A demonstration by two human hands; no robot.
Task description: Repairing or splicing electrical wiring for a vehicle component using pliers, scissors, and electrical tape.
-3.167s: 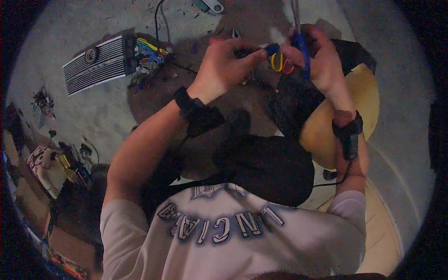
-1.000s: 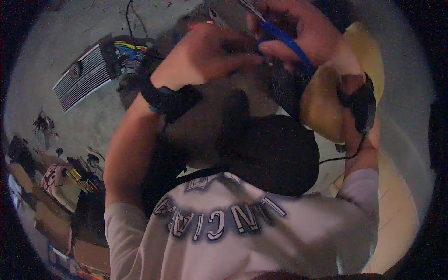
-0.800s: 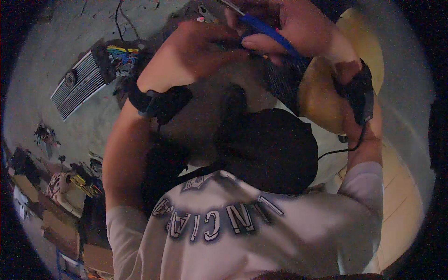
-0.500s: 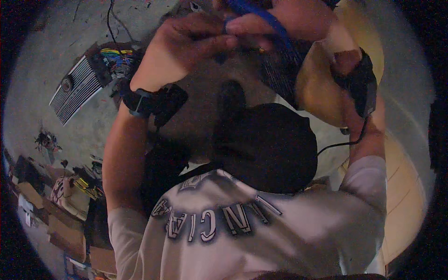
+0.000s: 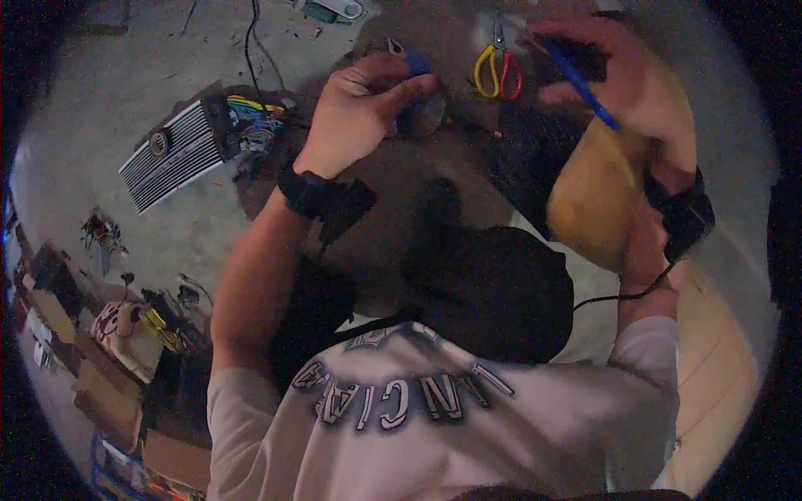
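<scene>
My left hand (image 5: 368, 100) is closed in a pinch, thumb against fingers, on a small blue piece (image 5: 418, 67) whose kind I cannot make out. To the right, my right hand (image 5: 643, 92) has its thumb and forefinger apart. A thin blue strip (image 5: 581, 88) slants across its palm side and seems held there; motion blurs it. Between the hands lie scissors (image 5: 499, 73) with one yellow and one red handle loop. A small metal tool tip (image 5: 395, 47) shows just beyond my left fingers.
Left of my left hand lies a ribbed silver metal unit (image 5: 175, 154) with coloured wires (image 5: 255, 117). A rounded tan object (image 5: 595, 192) sits below my right hand. Cardboard boxes (image 5: 109, 401) and loose parts fill the lower left. A black cord (image 5: 626, 296) hangs by my right wrist.
My hands, close together before, have separated; the right moved rightward with the blue strip, and the left stays pinched. The scissors between them have come into sight.
</scene>
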